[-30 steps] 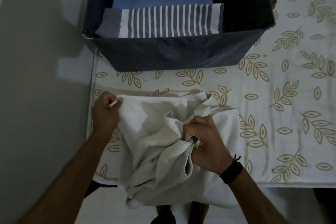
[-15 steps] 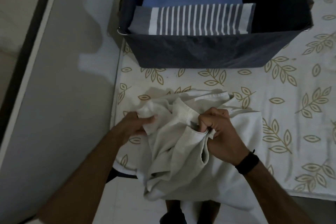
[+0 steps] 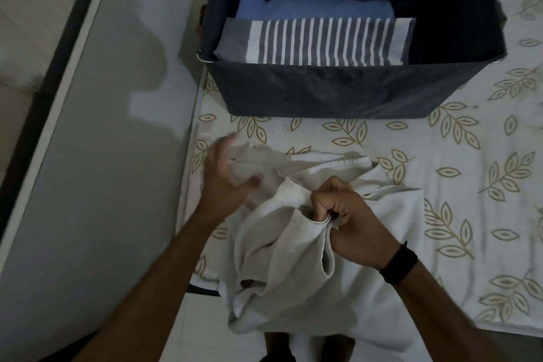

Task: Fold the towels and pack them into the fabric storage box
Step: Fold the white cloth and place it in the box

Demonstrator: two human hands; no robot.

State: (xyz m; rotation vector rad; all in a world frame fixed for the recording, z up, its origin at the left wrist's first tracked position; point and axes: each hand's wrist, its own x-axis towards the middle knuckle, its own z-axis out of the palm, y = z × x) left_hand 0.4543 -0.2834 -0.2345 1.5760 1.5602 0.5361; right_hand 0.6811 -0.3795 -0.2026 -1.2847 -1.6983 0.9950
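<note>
On the leaf-print bed sheet (image 3: pixel 458 156), your right hand (image 3: pixel 343 214) pinches the crumpled cream towel (image 3: pixel 293 258); your blurred left hand (image 3: pixel 226 176), fingers spread, touches its corner.

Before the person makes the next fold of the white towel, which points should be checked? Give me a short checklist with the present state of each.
1. Right hand grips the white towel: ok.
2. Left hand holds a corner: cannot tell, it is blurred.
3. Towel lies flat for folding: not ok, it is bunched.
4. Towel fully on the bed: not ok, part hangs over the near edge.
5. Storage box has free room: ok, beside the striped towel.
</note>
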